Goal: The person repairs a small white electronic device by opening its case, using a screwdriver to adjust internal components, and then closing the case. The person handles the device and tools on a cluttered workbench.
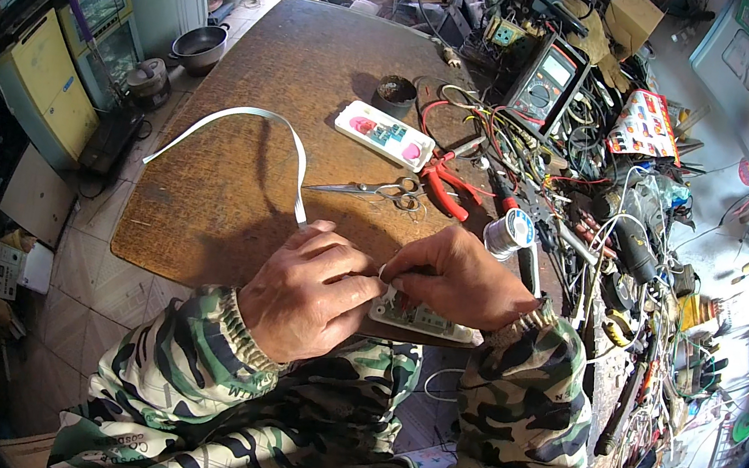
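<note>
My left hand (309,294) is closed around a flat white cable (296,148), whose free length arches away across the table to the left. Close beside it, my right hand (453,276) pinches the short end of the same cable between thumb and fingers. Under the right hand, at the table's near edge, lies an open white plastic housing (382,313) with parts inside, partly covered by the fingers. Beyond the hands rest metal scissors (371,190) and red-handled pliers (449,192). A white tray-like shell (344,124) holds pink and green pieces.
A spool of solder wire (511,232) stands right of my right hand. A small dark round tin (395,95) sits farther back on the brown wooden table (211,173). Tangled cables, tools and a multimeter (549,81) crowd the right side. A pan (199,49) is beyond the table's left edge.
</note>
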### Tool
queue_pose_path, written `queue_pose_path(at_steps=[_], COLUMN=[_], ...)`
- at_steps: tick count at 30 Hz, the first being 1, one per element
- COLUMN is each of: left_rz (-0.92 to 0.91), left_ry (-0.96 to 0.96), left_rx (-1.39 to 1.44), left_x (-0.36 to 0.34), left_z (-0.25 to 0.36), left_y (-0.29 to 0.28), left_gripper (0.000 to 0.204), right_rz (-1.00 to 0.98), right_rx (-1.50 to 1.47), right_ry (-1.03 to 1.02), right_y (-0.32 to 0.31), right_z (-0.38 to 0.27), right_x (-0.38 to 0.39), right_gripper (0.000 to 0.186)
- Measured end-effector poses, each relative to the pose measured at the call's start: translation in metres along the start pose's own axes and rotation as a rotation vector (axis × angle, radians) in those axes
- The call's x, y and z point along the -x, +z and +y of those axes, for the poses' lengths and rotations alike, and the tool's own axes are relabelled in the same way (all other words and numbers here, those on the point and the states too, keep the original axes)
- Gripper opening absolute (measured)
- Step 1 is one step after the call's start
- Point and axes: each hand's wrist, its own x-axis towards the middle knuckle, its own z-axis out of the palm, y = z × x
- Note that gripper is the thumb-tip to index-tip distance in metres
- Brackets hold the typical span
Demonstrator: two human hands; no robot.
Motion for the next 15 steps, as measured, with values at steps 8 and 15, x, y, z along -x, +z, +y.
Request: queue_pose_path(at_steps=[8,15], left_rz=[0.003,-0.017], left_ry=[-0.019,-0.008], left_rx=[0.003,0.012], left_x=[-0.0002,0.0005], left_z=[-0.0003,0.0002], left_y=[0.0017,0.0005], left_gripper=[0.03,0.027], right_rz=[-0.028,0.071], right_rx=[0.002,0.183], right_ry=[0.075,-0.058], right_y=[-0.0035,0.0026], right_z=[-0.0104,-0.0072], right_x=[0.0006,0.0002], right_gripper=[0.023,0.018])
